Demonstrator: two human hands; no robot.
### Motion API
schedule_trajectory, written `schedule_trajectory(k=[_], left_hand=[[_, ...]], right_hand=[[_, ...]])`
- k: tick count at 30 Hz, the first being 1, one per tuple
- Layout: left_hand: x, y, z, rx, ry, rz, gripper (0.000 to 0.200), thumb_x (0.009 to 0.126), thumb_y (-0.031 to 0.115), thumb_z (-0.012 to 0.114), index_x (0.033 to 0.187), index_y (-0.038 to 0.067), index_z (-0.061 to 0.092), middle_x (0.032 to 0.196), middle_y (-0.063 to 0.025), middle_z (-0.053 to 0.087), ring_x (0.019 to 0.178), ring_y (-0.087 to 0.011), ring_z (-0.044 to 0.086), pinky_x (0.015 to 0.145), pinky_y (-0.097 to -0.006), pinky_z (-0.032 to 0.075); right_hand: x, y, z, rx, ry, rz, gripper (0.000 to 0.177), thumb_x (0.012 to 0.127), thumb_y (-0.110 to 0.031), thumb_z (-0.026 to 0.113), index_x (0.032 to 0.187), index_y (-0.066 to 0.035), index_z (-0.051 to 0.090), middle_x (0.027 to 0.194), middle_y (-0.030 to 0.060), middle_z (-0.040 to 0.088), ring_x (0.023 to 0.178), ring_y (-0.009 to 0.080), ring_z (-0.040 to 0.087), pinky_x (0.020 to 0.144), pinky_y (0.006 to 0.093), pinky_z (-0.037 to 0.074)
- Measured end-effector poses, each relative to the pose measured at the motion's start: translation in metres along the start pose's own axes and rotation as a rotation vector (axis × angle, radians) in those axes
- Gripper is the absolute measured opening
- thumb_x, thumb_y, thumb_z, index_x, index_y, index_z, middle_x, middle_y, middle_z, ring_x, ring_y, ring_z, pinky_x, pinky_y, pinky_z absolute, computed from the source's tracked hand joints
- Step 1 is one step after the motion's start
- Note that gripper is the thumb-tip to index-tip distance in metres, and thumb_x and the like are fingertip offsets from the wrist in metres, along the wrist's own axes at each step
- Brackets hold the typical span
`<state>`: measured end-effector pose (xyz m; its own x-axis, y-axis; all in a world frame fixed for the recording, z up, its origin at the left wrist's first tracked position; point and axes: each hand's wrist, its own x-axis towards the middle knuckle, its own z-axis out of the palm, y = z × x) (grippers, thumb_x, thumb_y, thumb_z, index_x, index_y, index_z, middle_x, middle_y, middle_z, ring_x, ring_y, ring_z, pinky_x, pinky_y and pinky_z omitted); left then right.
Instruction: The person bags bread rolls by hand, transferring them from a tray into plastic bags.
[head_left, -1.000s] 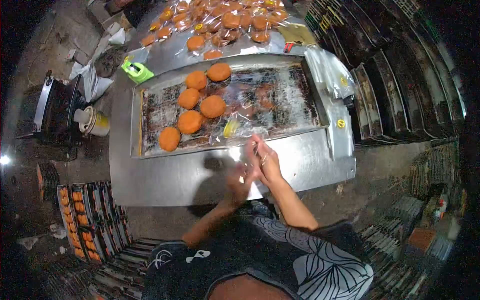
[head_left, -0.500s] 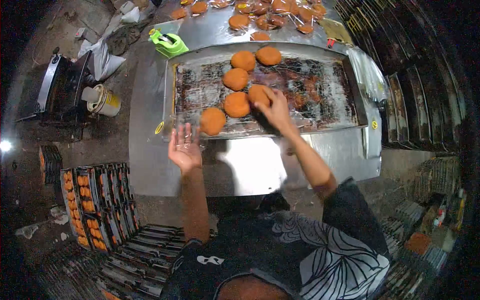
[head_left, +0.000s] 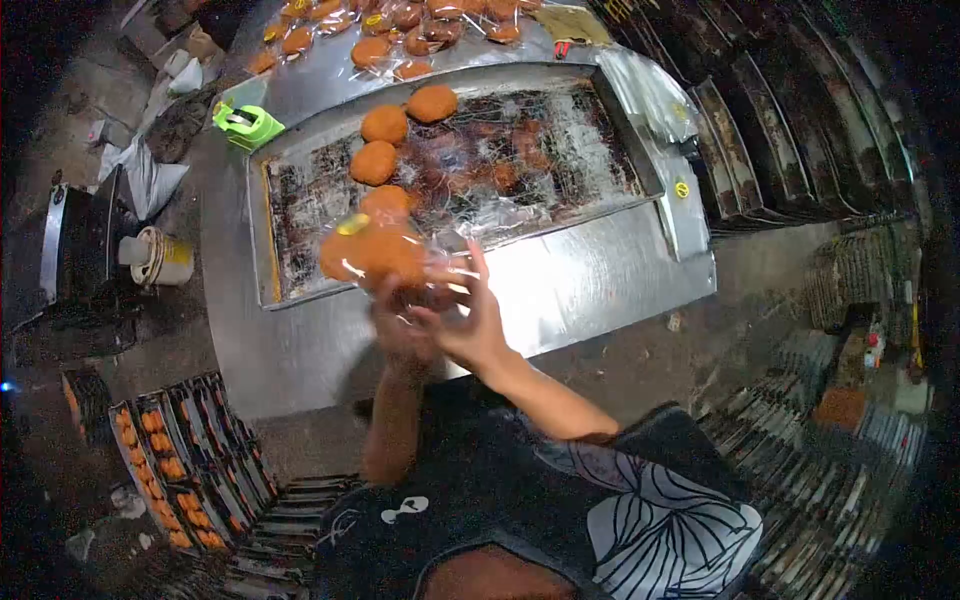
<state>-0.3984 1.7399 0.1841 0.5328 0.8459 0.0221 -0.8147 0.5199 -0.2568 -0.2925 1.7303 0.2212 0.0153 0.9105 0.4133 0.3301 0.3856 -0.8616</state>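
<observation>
A clear plastic bag [head_left: 352, 224] with a yellow label holds round, orange-brown buns [head_left: 385, 257] above the near left part of the tray. Both hands close around its near end, the picture smeared by motion. My left hand [head_left: 402, 335] is at the bag's underside, its fingers partly hidden. From the right, my right hand [head_left: 468, 322] has its fingers curled at the gathered plastic. Beyond the bag, several loose buns [head_left: 373, 163] lie in the shallow metal tray [head_left: 600, 208], one partly covered by the bag.
Bagged buns [head_left: 405, 40] are heaped at the table's far side. A green tape dispenser [head_left: 248, 126] stands left of the tray. Racks of dark trays [head_left: 760, 130] line the right, and stacked trays of buns [head_left: 165, 460] stand on the floor at lower left.
My view has turned, shifting the table leftward. My right hand, earlier on a bun in the tray, has come back beside my left, which was open. A bag of buns is now between them.
</observation>
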Motion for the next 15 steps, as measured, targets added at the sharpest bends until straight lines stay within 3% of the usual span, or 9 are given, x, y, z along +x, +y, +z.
schedule_trajectory(k=[1,3,5,7,9,11,13,14,15], left_hand=[[0.001,-0.019,-0.016,0.329,0.156,0.233,0.03,0.08,0.019,0.05,0.103,-0.001,0.046,0.095,-0.0138,0.054,0.08,-0.0187,0.055,0.067,-0.0276,0.047],[0.006,-0.063,-0.026,1.023,0.486,0.523,0.022,0.08,0.014,0.053,0.096,0.0,0.049,0.094,-0.0097,0.054,0.077,-0.0175,0.054,0.066,-0.0269,0.046],[0.0,-0.05,-0.122,1.45,0.24,0.373,0.022,0.077,0.014,0.058,0.094,0.002,0.051,0.093,-0.0089,0.053,0.077,-0.0195,0.053,0.067,-0.0283,0.044],[0.0,-0.068,-0.152,2.182,-0.028,0.476,0.021,0.073,0.015,0.062,0.089,0.003,0.054,0.088,-0.0095,0.053,0.077,-0.0226,0.053,0.068,-0.0311,0.042],[0.009,-0.083,-0.146,2.583,-0.143,0.287,0.028,0.066,0.017,0.066,0.087,0.002,0.054,0.079,-0.0113,0.053,0.077,-0.0258,0.05,0.071,-0.0343,0.04],[0.018,-0.062,-0.18,2.52,-0.419,0.139,0.021,0.067,0.012,0.063,0.085,0.005,0.054,0.081,-0.0115,0.053,0.075,-0.0266,0.051,0.071,-0.0376,0.04],[0.019,-0.051,-0.205,2.447,-0.516,0.538,0.012,0.075,0.013,0.057,0.084,0.003,0.056,0.082,-0.0094,0.054,0.072,-0.022,0.052,0.068,-0.0347,0.041],[0.014,-0.052,-0.192,2.277,-0.157,0.261,0.013,0.079,0.013,0.053,0.086,0.003,0.056,0.083,-0.0075,0.055,0.072,-0.019,0.052,0.068,-0.0325,0.042],[0.009,-0.054,-0.178,2.047,0.211,0.084,0.014,0.082,0.014,0.05,0.088,0.002,0.055,0.083,-0.0056,0.055,0.072,-0.016,0.052,0.067,-0.0304,0.042]], right_hand=[[-0.003,0.003,-0.011,-0.032,0.105,0.0,0.067,0.069,-0.01,0.061,0.126,-0.003,0.026,0.095,0.0181,0.053,0.077,0.0246,0.056,0.064,0.0316,0.047],[0.018,0.052,-0.031,-0.008,-0.155,0.269,0.047,0.07,-0.011,0.061,0.112,-0.001,0.042,0.092,0.0165,0.056,0.082,0.0235,0.057,0.062,0.0305,0.047],[0.07,0.074,-0.06,-0.114,-0.263,0.267,0.032,0.072,-0.012,0.06,0.101,0.0,0.053,0.09,0.0155,0.057,0.08,0.0224,0.058,0.061,0.0298,0.047],[0.137,0.035,-0.076,-0.214,-0.222,0.347,0.042,0.072,-0.014,0.06,0.109,0.001,0.047,0.099,0.0187,0.053,0.088,0.0275,0.054,0.073,0.0342,0.044],[0.167,0.053,-0.048,-0.277,0.166,-0.292,0.056,0.073,-0.019,0.06,0.118,0.004,0.036,0.111,0.0226,0.045,0.1,0.034,0.046,0.086,0.0379,0.036],[0.122,0.036,-0.053,-0.268,-0.088,-0.151,0.074,0.074,-0.032,0.059,0.126,0.004,0.022,0.12,0.0241,0.037,0.108,0.0374,0.038,0.092,0.0384,0.031],[0.039,0.069,-0.079,-0.052,-0.487,0.125,0.048,0.077,-0.033,0.055,0.112,0.0,0.046,0.1,0.0224,0.053,0.094,0.032,0.052,0.082,0.0376,0.039],[0.01,0.064,-0.108,-0.098,-0.811,0.499,0.033,0.079,-0.024,0.053,0.103,-0.002,0.052,0.086,0.0162,0.059,0.084,0.0295,0.057,0.077,0.0344,0.043],[-0.03,0.09,-0.119,-0.062,-0.917,0.479,0.022,0.078,-0.019,0.053,0.093,-0.003,0.055,0.081,0.0157,0.06,0.076,0.0295,0.058,0.07,0.0347,0.044]])
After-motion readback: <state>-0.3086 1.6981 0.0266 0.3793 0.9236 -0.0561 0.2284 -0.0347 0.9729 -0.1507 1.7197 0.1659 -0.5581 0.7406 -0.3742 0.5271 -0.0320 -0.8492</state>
